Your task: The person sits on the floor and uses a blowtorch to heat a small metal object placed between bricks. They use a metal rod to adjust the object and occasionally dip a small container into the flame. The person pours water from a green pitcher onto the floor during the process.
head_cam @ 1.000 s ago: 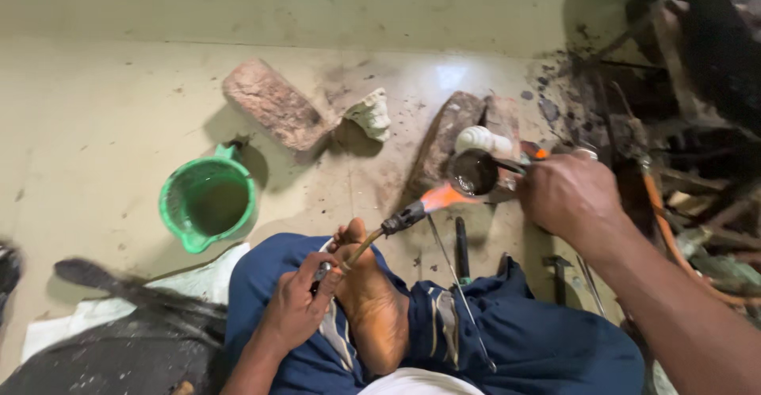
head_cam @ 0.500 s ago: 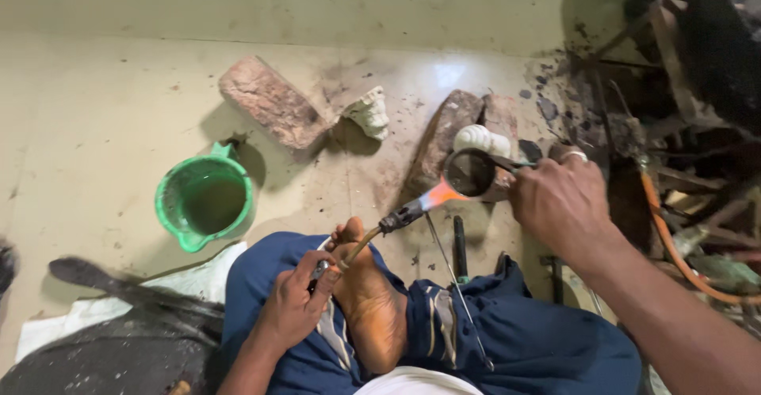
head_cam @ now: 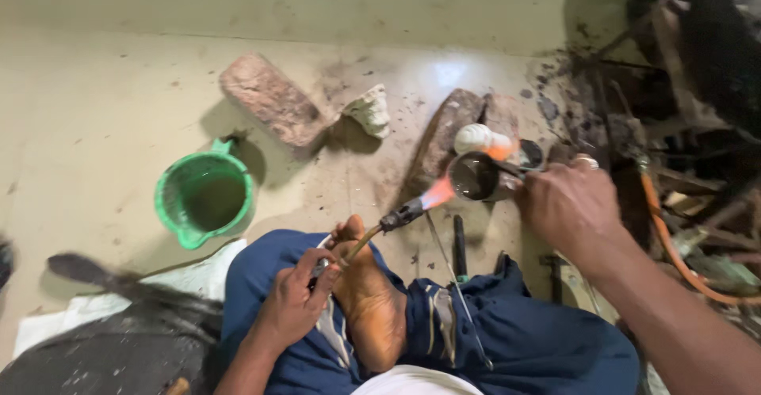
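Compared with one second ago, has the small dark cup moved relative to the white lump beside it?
No clear move. The small dark cup sits just below-left of the white lump as before, with the torch flame at its rim.

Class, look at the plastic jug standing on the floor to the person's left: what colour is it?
Green: the plastic jug shows clearly in the head view.
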Tool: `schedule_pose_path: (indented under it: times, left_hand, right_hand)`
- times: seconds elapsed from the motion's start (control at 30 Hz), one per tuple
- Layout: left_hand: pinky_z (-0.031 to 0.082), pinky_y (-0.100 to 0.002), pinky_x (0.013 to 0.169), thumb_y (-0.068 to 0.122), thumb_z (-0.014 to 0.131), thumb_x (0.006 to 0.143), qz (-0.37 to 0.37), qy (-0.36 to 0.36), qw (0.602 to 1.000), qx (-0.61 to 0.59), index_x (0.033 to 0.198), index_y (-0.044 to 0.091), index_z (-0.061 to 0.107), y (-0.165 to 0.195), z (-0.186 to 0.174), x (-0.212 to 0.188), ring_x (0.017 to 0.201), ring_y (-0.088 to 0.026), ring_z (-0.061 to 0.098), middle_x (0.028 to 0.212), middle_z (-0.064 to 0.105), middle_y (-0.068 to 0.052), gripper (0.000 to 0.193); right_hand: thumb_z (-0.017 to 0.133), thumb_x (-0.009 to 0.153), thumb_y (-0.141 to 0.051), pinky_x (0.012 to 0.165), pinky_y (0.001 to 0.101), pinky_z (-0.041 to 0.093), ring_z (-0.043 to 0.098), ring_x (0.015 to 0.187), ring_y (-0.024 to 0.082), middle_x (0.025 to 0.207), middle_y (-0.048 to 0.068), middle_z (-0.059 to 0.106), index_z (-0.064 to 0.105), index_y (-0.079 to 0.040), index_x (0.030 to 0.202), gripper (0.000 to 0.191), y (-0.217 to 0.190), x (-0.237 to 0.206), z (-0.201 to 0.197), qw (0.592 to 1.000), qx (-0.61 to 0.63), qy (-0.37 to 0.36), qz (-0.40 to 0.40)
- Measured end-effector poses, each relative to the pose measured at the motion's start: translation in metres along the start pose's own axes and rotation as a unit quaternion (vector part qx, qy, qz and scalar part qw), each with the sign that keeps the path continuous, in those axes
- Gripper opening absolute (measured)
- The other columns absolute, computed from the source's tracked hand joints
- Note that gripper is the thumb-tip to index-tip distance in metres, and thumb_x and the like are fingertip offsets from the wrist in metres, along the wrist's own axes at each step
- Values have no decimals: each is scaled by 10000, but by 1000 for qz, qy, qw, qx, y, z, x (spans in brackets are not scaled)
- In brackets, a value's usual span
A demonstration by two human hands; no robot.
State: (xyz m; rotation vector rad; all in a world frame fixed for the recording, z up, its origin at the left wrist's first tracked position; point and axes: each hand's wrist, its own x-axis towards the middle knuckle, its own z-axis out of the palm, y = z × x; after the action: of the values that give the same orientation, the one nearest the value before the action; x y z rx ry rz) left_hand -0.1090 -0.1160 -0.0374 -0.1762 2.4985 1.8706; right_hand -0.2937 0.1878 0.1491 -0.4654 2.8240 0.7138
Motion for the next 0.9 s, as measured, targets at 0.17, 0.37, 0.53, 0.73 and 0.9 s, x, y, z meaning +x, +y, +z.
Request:
schedule_pose_path:
  times: [0.17,0.37,0.53,0.73,0.9]
  left_hand:
    - [489,-355,478,380,588,985,-5,9,1000,12,1121,101,609,-1,0,1,471,-195,658,535,613,-83,311]
    - [471,-372,475,375,600,979,7,6,1000,24,1125,98,611,-1,1,0,455,-214,640,536,600,-91,314]
    - [480,-370,477,359,602,971,-3,-2,1000,8,1137,95,601,1,2,0,452,-219,648,519,598,-101,312]
    - [493,-367,481,357,608,988,16,8,1000,15,1097,84,610,3,1,1,486,-217,667,558,622,-99,294]
    - [480,-381,472,353,614,966,8,13,1000,22,1120,93,612,3,1,2,467,-242,663,553,622,-113,302]
  right_hand:
    - [589,909,-424,695,464,594,712,783,381,797,143,753,797,-124,766,392,-1,-1,2,994,12,100,-36]
    - [523,1021,-391,818,431,594,741,762,318,823,143,767,771,-125,834,410,0,1,0,1000,-1,6,-24]
    - [539,995,-421,738,451,606,717,773,347,824,145,751,771,-119,867,402,2,-1,-3,999,26,22,-5]
    - [531,1000,-439,711,445,615,721,780,336,847,134,748,767,-116,862,423,-1,1,-6,1000,8,6,-2]
    - [557,974,-413,811,459,584,727,776,339,814,150,748,774,-110,830,399,1,0,-2,998,25,57,-31]
